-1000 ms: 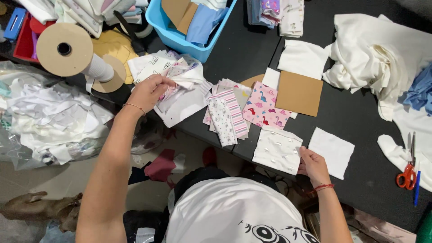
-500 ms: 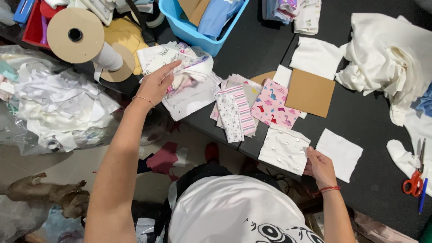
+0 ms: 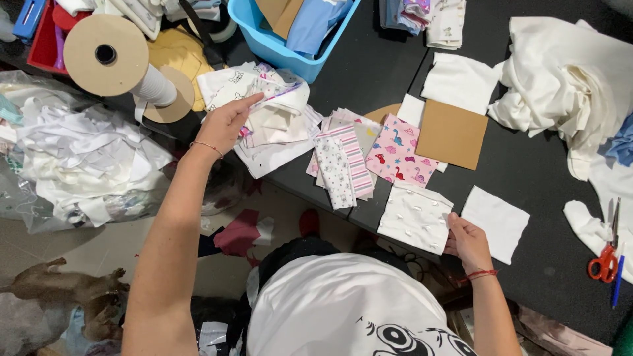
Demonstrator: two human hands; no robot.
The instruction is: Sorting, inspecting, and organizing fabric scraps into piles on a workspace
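Your right hand rested on table edge, fingers curled on white dotted fabric piece, white square just beside. Your left hand reached farther, fingers pinching top of mixed fabric pile (blue bin beyond it).

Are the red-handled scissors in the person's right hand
No, the right hand rests on the edge of a white fabric square, while the red-handled scissors lie apart on the black table.
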